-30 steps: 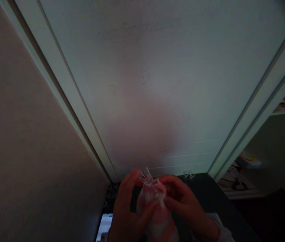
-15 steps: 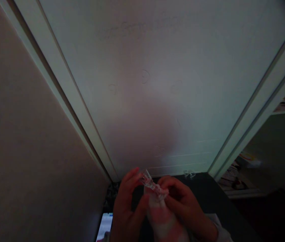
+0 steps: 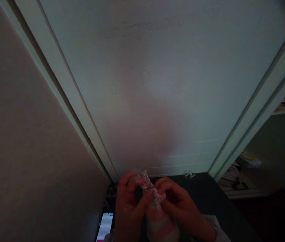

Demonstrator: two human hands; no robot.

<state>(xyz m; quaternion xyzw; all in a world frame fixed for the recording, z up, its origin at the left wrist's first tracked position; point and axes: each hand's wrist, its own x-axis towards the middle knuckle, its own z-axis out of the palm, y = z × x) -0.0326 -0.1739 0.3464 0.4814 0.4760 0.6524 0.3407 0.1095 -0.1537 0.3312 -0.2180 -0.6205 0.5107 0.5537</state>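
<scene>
A pink-and-white bundle (image 3: pixel 162 226) is held between both hands, its fuller body seen just below the grip. Its gathered neck is pinched by the thumb and fingers of the right hand (image 3: pixel 179 203), while the crumpled clear plastic (image 3: pixel 144 181) at its top is grasped by the left hand (image 3: pixel 131 205). To the left of the grip, near the left wrist, a lit phone (image 3: pixel 105 226) is seen. Beyond the grip and to its right, a small clear object (image 3: pixel 189 173) is set on a dark tabletop (image 3: pixel 203 195), close to the foot of a pale panel (image 3: pixel 157 84) by which the far side is closed off.
</scene>
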